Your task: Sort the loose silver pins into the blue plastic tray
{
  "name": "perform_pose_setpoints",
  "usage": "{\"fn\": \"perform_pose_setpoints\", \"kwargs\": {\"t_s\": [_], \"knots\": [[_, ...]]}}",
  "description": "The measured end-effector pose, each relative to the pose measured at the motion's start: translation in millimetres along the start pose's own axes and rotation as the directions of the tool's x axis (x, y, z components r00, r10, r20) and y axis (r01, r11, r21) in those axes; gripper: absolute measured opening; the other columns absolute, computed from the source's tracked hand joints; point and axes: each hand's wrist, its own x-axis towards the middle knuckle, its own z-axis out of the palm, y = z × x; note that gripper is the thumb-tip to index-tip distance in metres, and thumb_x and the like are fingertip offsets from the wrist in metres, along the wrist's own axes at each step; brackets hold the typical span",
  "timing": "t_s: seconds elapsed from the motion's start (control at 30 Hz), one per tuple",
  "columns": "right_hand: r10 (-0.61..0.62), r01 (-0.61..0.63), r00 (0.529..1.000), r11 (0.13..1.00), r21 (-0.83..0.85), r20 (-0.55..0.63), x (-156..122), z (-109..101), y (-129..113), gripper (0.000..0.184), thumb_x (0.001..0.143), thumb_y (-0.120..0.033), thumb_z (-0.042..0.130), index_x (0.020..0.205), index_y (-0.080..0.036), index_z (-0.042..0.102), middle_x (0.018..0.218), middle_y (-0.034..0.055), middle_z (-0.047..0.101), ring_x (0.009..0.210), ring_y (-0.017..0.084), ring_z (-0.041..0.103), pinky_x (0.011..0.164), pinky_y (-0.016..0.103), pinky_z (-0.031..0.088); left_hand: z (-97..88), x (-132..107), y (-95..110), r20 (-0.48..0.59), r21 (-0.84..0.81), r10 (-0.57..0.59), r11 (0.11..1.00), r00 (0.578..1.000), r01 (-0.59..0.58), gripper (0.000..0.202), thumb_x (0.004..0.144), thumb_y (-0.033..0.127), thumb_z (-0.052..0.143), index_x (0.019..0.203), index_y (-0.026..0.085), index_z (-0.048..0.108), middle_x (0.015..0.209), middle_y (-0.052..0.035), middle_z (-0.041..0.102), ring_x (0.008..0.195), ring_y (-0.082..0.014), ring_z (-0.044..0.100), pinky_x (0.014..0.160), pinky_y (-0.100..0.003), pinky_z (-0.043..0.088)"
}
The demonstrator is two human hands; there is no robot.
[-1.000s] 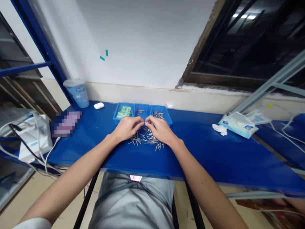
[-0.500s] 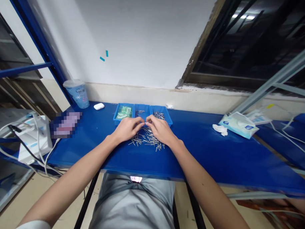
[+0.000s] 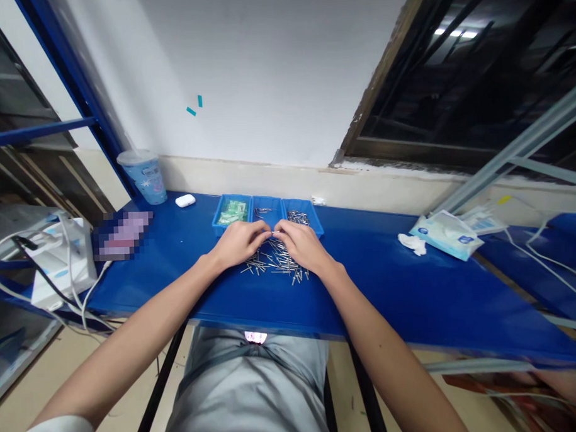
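Observation:
My left hand (image 3: 241, 241) and my right hand (image 3: 302, 244) meet fingertip to fingertip above a heap of small metal pins (image 3: 275, 264) on the blue table (image 3: 389, 282). Both hands are closed in a pinch on one thin metal pin (image 3: 273, 232) held between them. Just behind the hands stand three small blue trays: the left tray (image 3: 232, 211) holds green parts, the middle tray (image 3: 267, 211) a few pins, the right tray (image 3: 302, 214) more pins.
A plastic cup (image 3: 142, 176) and a white earbud case (image 3: 185, 200) stand at the back left. White boxes with cables (image 3: 58, 262) lie at the left edge. Tissue packs (image 3: 442, 234) and a crumpled tissue (image 3: 410, 242) lie at the right.
The fingertips of the two hands have drawn closer together on the pin; the view has shifted slightly. Otherwise the scene is the same.

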Motion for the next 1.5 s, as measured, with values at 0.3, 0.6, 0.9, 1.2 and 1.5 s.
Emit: {"fn": "perform_pose_setpoints", "kwargs": {"t_s": [0.3, 0.6, 0.9, 1.2, 1.5], "knots": [[-0.019, 0.019, 1.000, 1.000, 0.000, -0.002, 0.6, 0.0, 1.0, 0.026, 0.109, -0.034, 0.040, 0.097, -0.024, 0.061, 0.098, 0.0064, 0.071, 0.087, 0.022, 0.065, 0.079, 0.032, 0.043, 2.6, -0.1, -1.7, -0.007, -0.005, 0.007, 1.000, 1.000, -0.007, 0.026, 0.106, 0.035, 0.051, 0.100, 0.019, 0.071, 0.061, 0.0024, 0.060, 0.057, -0.0148, 0.055, 0.063, -0.026, 0.036], [0.018, -0.017, 1.000, 0.999, 0.044, -0.019, 0.7, 0.9, 0.5, 0.014, 0.107, -0.031, 0.045, 0.103, -0.024, 0.056, 0.089, 0.0036, 0.069, 0.078, 0.021, 0.063, 0.076, 0.032, 0.043, 0.7, 0.0, -0.4, 0.007, -0.002, -0.010, 1.000, 1.000, 0.010, 0.027, 0.105, 0.037, 0.052, 0.098, 0.019, 0.071, 0.060, 0.0022, 0.059, 0.055, -0.0146, 0.053, 0.061, -0.027, 0.035], [0.000, 0.000, 1.000, 1.000, -0.002, -0.008, 0.7, 1.1, 3.0, 0.015, 0.107, -0.029, 0.044, 0.103, -0.024, 0.057, 0.096, 0.0053, 0.070, 0.083, 0.022, 0.064, 0.076, 0.033, 0.042, 1.0, 0.2, -1.8, 0.006, -0.017, -0.023, 1.000, 1.000, 0.023, 0.028, 0.104, 0.038, 0.052, 0.100, 0.018, 0.072, 0.062, 0.0014, 0.062, 0.057, -0.0141, 0.055, 0.062, -0.026, 0.036], [0.011, -0.011, 1.000, 1.000, -0.004, -0.010, 0.2, 1.1, 1.3, 0.013, 0.105, -0.029, 0.049, 0.111, -0.024, 0.059, 0.101, 0.0070, 0.073, 0.087, 0.024, 0.065, 0.078, 0.033, 0.044, -0.1, -0.1, -1.6, 0.000, -0.015, -0.028, 0.999, 1.000, 0.028, 0.027, 0.104, 0.037, 0.052, 0.101, 0.019, 0.072, 0.062, 0.0013, 0.062, 0.057, -0.0145, 0.055, 0.062, -0.026, 0.036], [0.008, -0.008, 1.000, 1.000, 0.013, 0.013, 0.5, 0.6, 0.5, 0.015, 0.107, -0.033, 0.046, 0.105, -0.024, 0.058, 0.102, 0.0067, 0.072, 0.089, 0.024, 0.066, 0.081, 0.034, 0.044, 0.3, -0.4, -2.0, 0.005, -0.008, -0.019, 1.000, 1.000, 0.019, 0.028, 0.104, 0.037, 0.051, 0.099, 0.019, 0.071, 0.064, 0.0004, 0.063, 0.058, -0.0150, 0.055, 0.063, -0.027, 0.036]]}}
